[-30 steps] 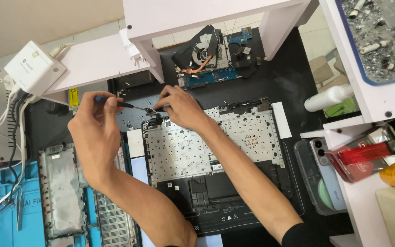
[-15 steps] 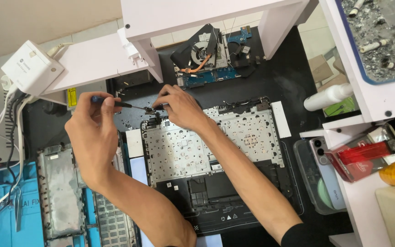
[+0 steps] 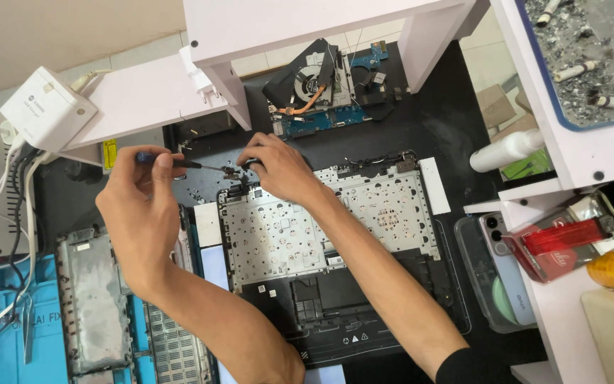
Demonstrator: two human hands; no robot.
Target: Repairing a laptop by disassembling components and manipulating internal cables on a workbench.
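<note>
An opened laptop base (image 3: 335,235) lies on a black mat, its silver keyboard backplate facing up. My left hand (image 3: 140,206) grips a thin screwdriver (image 3: 179,162) with a blue handle, held level, its tip at the base's top left corner. My right hand (image 3: 278,167) rests on that same corner, fingertips pinched around a small hinge part (image 3: 239,171) by the screwdriver tip. What the fingers hold there is too small to tell.
A motherboard with a fan (image 3: 328,89) lies behind the base under a white shelf (image 3: 307,28). A laptop cover (image 3: 90,299) and blue mat (image 3: 8,334) sit left. Right: white bottle (image 3: 509,148), phone in a tray (image 3: 495,270), red packet (image 3: 563,238).
Both hands stay at the top left corner of the base. The left hand with the screwdriver has shifted only slightly.
</note>
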